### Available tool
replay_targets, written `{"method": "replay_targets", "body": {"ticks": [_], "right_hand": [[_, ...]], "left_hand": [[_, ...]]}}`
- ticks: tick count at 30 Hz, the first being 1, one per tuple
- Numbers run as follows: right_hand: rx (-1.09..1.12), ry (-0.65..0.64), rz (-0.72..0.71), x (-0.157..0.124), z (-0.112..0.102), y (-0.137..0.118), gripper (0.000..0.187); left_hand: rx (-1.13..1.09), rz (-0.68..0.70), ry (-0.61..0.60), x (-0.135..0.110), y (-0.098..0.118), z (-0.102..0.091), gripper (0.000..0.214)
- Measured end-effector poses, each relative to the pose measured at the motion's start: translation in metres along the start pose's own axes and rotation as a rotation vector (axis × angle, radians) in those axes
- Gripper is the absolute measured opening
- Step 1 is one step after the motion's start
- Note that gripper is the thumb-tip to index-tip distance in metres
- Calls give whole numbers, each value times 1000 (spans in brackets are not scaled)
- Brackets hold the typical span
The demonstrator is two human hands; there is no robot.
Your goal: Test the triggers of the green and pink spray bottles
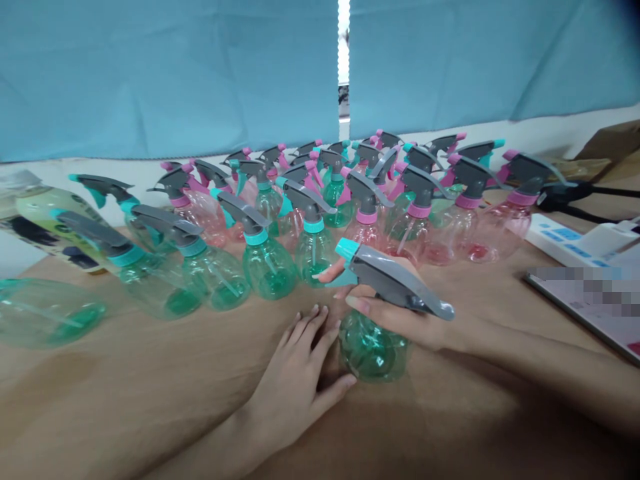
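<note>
Behind everything, a blue curtain fills the upper part of your view, with a bright gap near its middle. Below it spreads the brown tabletop you are working at. Across its far half stand close-packed trigger spray bottles, green ones mostly at the left front, pink ones mostly at the right. On your far right lies a flat tablet-like device, its screen blurred out; at the left edge stands a printed container. Nearest you, in front of the rows, is the green spray bottle, upright on the tabletop or nearly so. Your left hand is released, fingers stretched toward the rows, just beside that bottle; you cannot tell whether its thumb touches the base. Your right hand grasps the bottle around its neck, beneath the grey trigger head. Beyond the tablet-like device sits a white power strip. Smallest is the aqua nozzle, pointing left.
</note>
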State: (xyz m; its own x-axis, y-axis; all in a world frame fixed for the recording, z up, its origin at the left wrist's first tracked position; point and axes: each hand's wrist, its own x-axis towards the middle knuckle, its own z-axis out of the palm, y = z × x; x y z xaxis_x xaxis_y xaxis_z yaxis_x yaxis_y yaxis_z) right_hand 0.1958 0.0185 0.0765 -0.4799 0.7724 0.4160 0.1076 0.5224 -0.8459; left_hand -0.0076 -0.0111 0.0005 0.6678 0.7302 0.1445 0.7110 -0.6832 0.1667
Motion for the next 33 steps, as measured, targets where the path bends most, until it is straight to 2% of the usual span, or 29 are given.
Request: {"method": "replay_targets", "body": {"ticks": [10,13,17,24,33], "right_hand": [[-70,5,-39,2,-1,-3,9],[-41,1,-8,0,-1,-2,19],[12,-11,-56,-3,-2,3,30],[-6,18,-54,-4,-2,12,25],[-31,41,-97,-1,-3,2,18]], "left_hand": [[-7,3,23,0,-1,2,59],[3,8,17,0,-1,2,59],[21,4,-9,0,0,2,58],[39,10,-7,0,0,1,59],[40,12,6,0,-1,2,59]]}}
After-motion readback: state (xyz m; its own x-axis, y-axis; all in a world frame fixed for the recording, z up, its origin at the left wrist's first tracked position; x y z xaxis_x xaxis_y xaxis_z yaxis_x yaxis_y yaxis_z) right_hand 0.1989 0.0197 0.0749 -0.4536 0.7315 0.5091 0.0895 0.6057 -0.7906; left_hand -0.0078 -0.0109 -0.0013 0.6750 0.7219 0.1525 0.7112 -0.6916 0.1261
